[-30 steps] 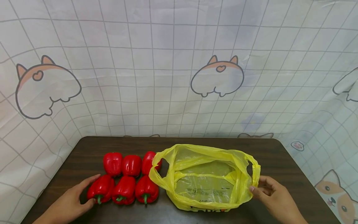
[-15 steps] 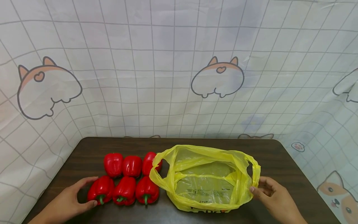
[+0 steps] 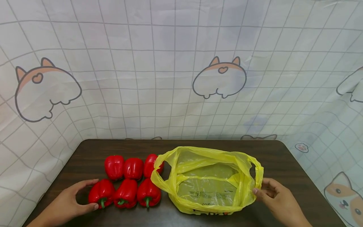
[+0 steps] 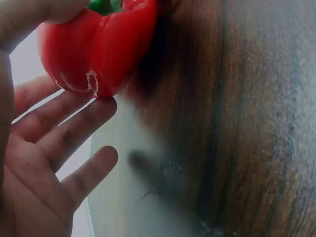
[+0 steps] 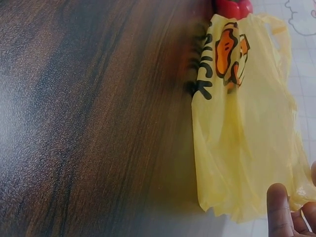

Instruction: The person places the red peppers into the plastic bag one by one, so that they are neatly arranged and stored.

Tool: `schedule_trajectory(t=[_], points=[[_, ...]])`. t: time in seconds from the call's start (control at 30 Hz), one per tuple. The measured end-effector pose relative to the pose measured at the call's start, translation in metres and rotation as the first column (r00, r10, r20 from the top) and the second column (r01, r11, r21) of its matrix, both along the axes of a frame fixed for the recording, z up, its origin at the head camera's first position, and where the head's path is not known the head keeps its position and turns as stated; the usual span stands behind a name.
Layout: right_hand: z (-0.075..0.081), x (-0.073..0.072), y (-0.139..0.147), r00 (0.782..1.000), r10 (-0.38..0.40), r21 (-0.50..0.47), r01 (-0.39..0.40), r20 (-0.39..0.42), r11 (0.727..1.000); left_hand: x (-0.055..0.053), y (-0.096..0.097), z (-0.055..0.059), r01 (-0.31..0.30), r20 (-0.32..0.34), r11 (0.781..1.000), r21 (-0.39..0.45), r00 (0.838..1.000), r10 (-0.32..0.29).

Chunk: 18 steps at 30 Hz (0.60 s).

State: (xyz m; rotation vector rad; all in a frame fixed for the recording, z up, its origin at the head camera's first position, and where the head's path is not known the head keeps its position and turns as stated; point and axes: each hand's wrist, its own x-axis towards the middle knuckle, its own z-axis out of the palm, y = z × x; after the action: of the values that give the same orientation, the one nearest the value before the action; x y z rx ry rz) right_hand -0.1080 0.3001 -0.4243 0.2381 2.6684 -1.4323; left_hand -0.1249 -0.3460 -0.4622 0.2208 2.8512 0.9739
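My left hand (image 3: 64, 203) holds a red bell pepper (image 3: 101, 190) at the near left of a group of several. In the left wrist view the thumb lies over the stem side of the pepper (image 4: 98, 54), and spread fingers (image 4: 74, 133) touch its blossom end. To the right stands a yellow plastic bag (image 3: 208, 209), its mouth wide open and its inside showing no contents. My right hand (image 3: 279, 198) pinches the bag's right edge by the handle loop, thumb in front and fingers behind. The right wrist view shows black lettering and an orange print on the bag's side.
The other red peppers (image 3: 134, 168) lie close together in two rows, the far right one partly behind the bag's left handle. All rest on a dark wood-grain table (image 3: 227, 144). A white gridded cloth (image 3: 158, 119) with cartoon corgis hangs behind and at the sides.
My left hand's fingertips have closed in around the near left pepper, which has turned slightly, stem toward the right. The right hand and the bag have not visibly moved.
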Motion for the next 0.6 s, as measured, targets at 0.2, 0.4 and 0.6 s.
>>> schedule_trajectory(t=[0.2, 0.4, 0.6], points=[[0.0, -0.001, 0.0, 1.0, -0.001, -0.002, 0.001, 0.001, 1.0, 0.002, -0.003, 0.002, -0.017, 0.026, 1.0, -0.003, 1.0, 0.017], [-0.001, -0.001, -0.001, 1.0, 0.001, 0.021, -0.001, -0.005, 1.0, 0.003, -0.003, 0.007, -0.03, -0.015, 0.999, -0.014, 0.999, 0.03], [-0.001, -0.002, -0.001, 1.0, -0.005, 0.029, 0.005, -0.004, 1.0, 0.003, -0.002, 0.015, -0.022, -0.044, 1.0, 0.012, 0.999, 0.022]])
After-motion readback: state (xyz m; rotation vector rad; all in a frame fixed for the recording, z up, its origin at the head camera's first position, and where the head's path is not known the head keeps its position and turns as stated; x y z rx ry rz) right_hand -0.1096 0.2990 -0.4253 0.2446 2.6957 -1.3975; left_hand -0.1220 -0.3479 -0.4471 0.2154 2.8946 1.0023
